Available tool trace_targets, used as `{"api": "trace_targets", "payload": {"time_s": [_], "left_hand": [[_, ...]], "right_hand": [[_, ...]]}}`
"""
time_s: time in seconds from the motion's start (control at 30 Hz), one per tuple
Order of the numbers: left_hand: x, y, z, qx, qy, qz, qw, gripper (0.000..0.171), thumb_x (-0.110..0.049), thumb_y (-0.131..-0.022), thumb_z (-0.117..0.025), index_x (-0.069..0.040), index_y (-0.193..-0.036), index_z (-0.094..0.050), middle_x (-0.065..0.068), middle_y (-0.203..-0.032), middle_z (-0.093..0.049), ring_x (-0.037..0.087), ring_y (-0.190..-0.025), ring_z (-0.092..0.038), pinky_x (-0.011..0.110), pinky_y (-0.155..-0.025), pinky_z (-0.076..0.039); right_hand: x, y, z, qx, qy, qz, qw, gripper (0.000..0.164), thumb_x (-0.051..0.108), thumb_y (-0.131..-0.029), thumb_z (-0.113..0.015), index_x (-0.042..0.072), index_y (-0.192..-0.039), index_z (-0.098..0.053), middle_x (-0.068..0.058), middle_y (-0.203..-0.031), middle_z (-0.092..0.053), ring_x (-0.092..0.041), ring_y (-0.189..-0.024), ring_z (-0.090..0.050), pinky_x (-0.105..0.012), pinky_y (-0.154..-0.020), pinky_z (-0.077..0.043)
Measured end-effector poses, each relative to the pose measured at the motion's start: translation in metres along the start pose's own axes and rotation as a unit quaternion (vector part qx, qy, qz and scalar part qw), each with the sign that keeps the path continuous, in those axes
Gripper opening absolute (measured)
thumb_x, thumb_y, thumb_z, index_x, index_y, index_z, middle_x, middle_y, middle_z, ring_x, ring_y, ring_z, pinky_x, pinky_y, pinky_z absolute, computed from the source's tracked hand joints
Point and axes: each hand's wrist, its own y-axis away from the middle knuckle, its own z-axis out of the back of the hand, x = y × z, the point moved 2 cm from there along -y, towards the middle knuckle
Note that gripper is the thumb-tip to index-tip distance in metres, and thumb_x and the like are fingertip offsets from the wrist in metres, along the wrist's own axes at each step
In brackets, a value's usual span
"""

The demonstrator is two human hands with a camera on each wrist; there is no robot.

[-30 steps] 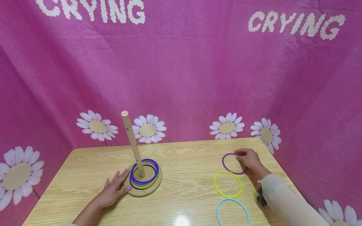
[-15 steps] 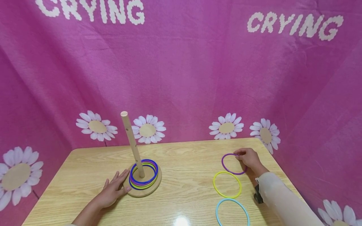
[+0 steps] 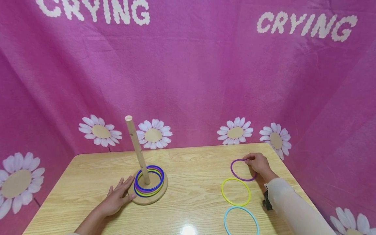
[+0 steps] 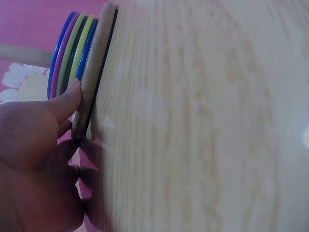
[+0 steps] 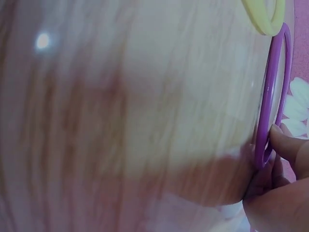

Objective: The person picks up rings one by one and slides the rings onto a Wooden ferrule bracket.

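Note:
On the left of the table in the head view, a wooden peg (image 3: 135, 138) rises from a round base (image 3: 160, 196). Several stacked rings (image 3: 163, 178), blue, purple, yellow and dark, lie around its foot. My left hand (image 3: 116, 198) rests beside the base, fingers spread and nearly straight, with the thumb (image 4: 67, 100) against the base's rim in the left wrist view. Far right, my right hand (image 3: 259, 164) pinches a purple ring (image 3: 231, 168) at its edge between thumb and fingers. The right wrist view shows this ring (image 5: 269, 92) with the thumb on its lower end.
A yellow ring (image 3: 222, 191) lies just in front of the purple one. Nearer still is a light blue ring (image 3: 225, 218), cut off by the bottom of the head view. Behind the wooden table (image 3: 194, 173) hangs a pink curtain (image 3: 188, 81) with daisies.
My right wrist has shifted slightly left and up, while the fingers keep their pinch on the purple ring. The left hand and the peg stand as before.

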Motion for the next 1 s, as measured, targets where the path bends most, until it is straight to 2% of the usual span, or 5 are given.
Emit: {"api": "trace_targets", "payload": {"time_s": [0.13, 0.3, 0.67, 0.8, 1.0], "left_hand": [[0.0, 0.0, 0.0, 0.002, -0.002, 0.0, 1.0, 0.077, -0.032, -0.1, -0.067, -0.002, -0.161, -0.031, 0.025, -0.166, -0.024, 0.056, -0.153, -0.001, 0.079, -0.111, 0.012], [0.002, 0.0, 0.0, 0.006, 0.002, 0.002, 1.0, 0.077, -0.033, -0.101, -0.066, -0.003, -0.161, -0.03, 0.024, -0.167, -0.023, 0.055, -0.153, 0.0, 0.078, -0.112, 0.013], [0.002, 0.0, 0.001, 0.006, 0.003, -0.001, 1.0, 0.077, -0.032, -0.1, -0.067, -0.002, -0.161, -0.03, 0.024, -0.167, -0.023, 0.056, -0.153, 0.001, 0.079, -0.111, 0.013], [0.001, 0.001, 0.001, 0.008, 0.006, 0.001, 0.9999, 0.077, -0.032, -0.1, -0.067, -0.002, -0.161, -0.03, 0.024, -0.167, -0.023, 0.056, -0.153, 0.001, 0.079, -0.111, 0.014], [0.0, 0.001, 0.001, 0.006, 0.006, 0.001, 1.0, 0.077, -0.032, -0.1, -0.067, -0.002, -0.161, -0.029, 0.025, -0.167, -0.023, 0.056, -0.153, 0.001, 0.078, -0.111, 0.014]], "right_hand": [[0.0, -0.001, 0.001, -0.005, 0.011, -0.001, 1.0, 0.015, 0.008, -0.098, -0.068, 0.002, -0.109, -0.077, -0.022, -0.115, -0.071, -0.04, -0.108, -0.061, -0.055, -0.097, -0.049], [0.0, -0.002, 0.002, -0.014, 0.016, 0.006, 1.0, 0.015, 0.009, -0.097, -0.07, 0.001, -0.107, -0.077, -0.021, -0.111, -0.074, -0.041, -0.108, -0.063, -0.055, -0.096, -0.049], [0.009, -0.001, 0.0, -0.019, -0.034, 0.005, 0.999, 0.013, 0.005, -0.097, -0.07, -0.003, -0.104, -0.076, -0.018, -0.101, -0.075, -0.028, -0.095, -0.064, -0.027, -0.072, -0.05], [0.014, -0.002, 0.001, -0.019, -0.032, 0.005, 0.999, 0.013, 0.006, -0.097, -0.071, -0.002, -0.105, -0.077, -0.017, -0.103, -0.076, -0.027, -0.095, -0.064, -0.024, -0.07, -0.051], [0.027, -0.002, 0.002, -0.014, -0.043, 0.034, 0.998, 0.017, 0.005, -0.096, -0.071, -0.005, -0.109, -0.075, -0.019, -0.101, -0.075, -0.028, -0.092, -0.066, -0.027, -0.071, -0.054]]}}
